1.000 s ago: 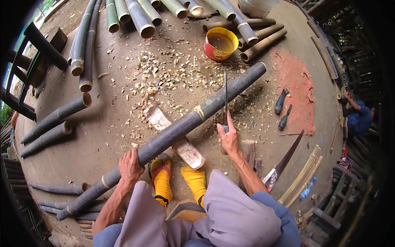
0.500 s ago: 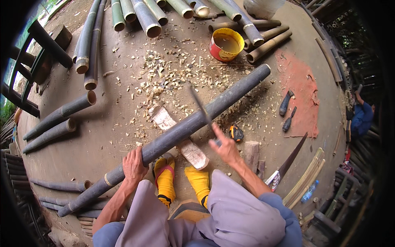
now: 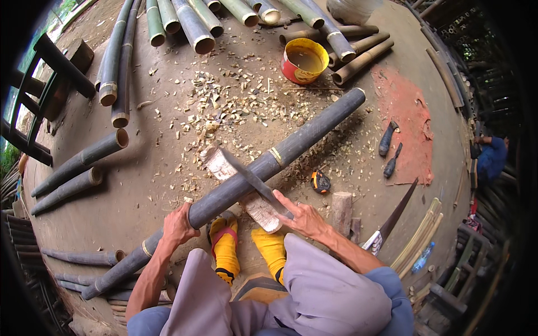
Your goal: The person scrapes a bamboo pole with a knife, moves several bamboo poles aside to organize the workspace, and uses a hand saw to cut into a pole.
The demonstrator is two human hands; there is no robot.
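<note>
Long dark pole (image 3: 235, 190) across the dirt floor (image 3: 145, 173), slanting from lower left to upper right, propped over a pale wood block (image 3: 246, 190) just ahead of the yellow socks (image 3: 246, 249). Stacked poles (image 3: 185, 22) at the top, more loose poles (image 3: 78, 159) at the left. Red patch (image 3: 409, 123) at the right with two dark-handled tools (image 3: 388, 148) on it; saw (image 3: 392, 218) near its lower edge. Red bucket (image 3: 302, 60) beside the top stack.

Left hand (image 3: 178, 227) clenched round the pole near its lower banded joint, pinning it. Right hand (image 3: 302, 217) gripping a long blade (image 3: 249, 175), flat laid slantwise across the pole beside a pale band. Small stump (image 3: 341, 211) and orange tape measure (image 3: 320, 182) just right of the hand.

Chips (image 3: 235, 106) thick on the floor beyond the pole: much trimming already done, by the look of it. Pole whole, uncut, skin dark along its length. Judged: working along joints, most of the length unworked.
</note>
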